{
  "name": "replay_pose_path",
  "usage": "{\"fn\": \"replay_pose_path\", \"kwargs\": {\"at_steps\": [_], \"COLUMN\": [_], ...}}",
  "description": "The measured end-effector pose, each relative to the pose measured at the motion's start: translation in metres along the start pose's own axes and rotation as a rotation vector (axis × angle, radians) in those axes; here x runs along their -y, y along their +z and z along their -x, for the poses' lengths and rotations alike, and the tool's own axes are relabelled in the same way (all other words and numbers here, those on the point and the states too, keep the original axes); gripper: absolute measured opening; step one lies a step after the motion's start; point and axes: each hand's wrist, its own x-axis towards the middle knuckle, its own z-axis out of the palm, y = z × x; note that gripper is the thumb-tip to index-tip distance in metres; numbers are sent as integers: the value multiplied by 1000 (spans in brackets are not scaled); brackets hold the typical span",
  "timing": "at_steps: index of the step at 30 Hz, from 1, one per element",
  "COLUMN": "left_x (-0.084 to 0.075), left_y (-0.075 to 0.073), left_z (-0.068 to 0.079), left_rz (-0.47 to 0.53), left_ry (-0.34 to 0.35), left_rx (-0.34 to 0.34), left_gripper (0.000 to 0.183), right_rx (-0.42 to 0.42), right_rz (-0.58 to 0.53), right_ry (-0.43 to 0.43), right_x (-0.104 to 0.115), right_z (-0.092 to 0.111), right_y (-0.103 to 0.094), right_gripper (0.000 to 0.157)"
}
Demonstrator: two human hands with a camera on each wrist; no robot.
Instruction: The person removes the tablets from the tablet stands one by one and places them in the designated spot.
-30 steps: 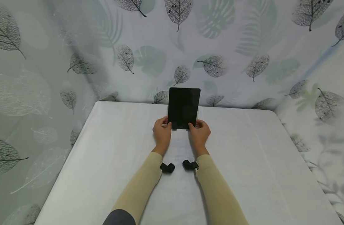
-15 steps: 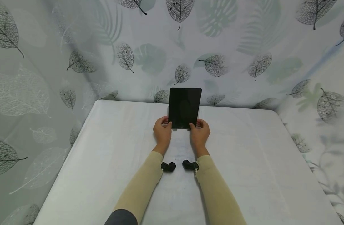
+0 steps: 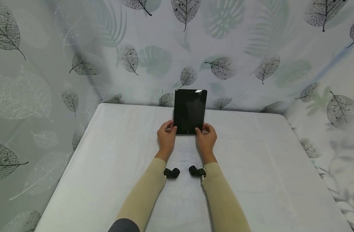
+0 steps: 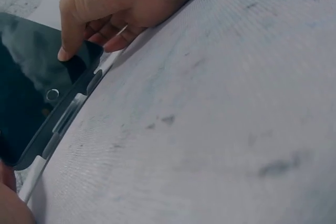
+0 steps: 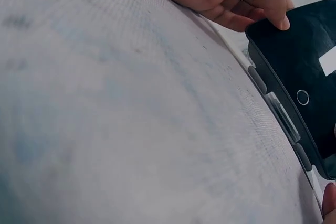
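A black tablet (image 3: 190, 111) with a dark screen leans back near the far middle of the table, home button toward the person. The left hand (image 3: 166, 139) grips its lower left corner, thumb on the front and fingers curled behind. At the lower right corner the right hand (image 3: 206, 140) holds it the same way. Along the lower edge, the wrist views show the grey pads (image 5: 257, 80) and pale lip of a stand (image 4: 68, 109), mostly hidden by the tablet. In the left wrist view the right hand's thumb (image 4: 64, 53) presses the screen's corner.
A white cloth covers the table (image 3: 252, 154). Leaf-patterned curtains (image 3: 153, 35) hang behind it and along both sides. Small black wrist cameras (image 3: 172, 173) sit on both sleeved forearms.
The tablet's lower edge has come slightly toward the person and covers the small tabs seen below it before. A bright reflection now shows at its top. Both hands keep their grip.
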Motion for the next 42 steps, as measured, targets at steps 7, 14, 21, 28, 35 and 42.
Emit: {"fn": "replay_pose_path", "kwargs": {"at_steps": [7, 14, 21, 28, 35, 42], "left_x": [-3, -8, -34, -49, -67, -71], "left_y": [-6, -6, 7, 22, 35, 47], "left_z": [1, 3, 6, 17, 27, 42], "left_rz": [106, 195, 195, 128, -20, -177], "left_ry": [-56, -73, -43, 62, 226, 264], "left_rx": [61, 109, 150, 232, 414, 581], "left_gripper": [32, 33, 34, 41, 55, 74], "right_rx": [52, 102, 96, 66, -18, -57], "right_rz": [-89, -270, -433, -491, -636, -602], "right_ry": [34, 90, 152, 208, 276, 362], "right_x": [2, 2, 18, 31, 37, 33], "right_z": [0, -6, -14, -21, -27, -26], "right_y": [-7, -19, -41, -72, -109, -140], "right_gripper": [35, 35, 38, 45, 44, 46]}}
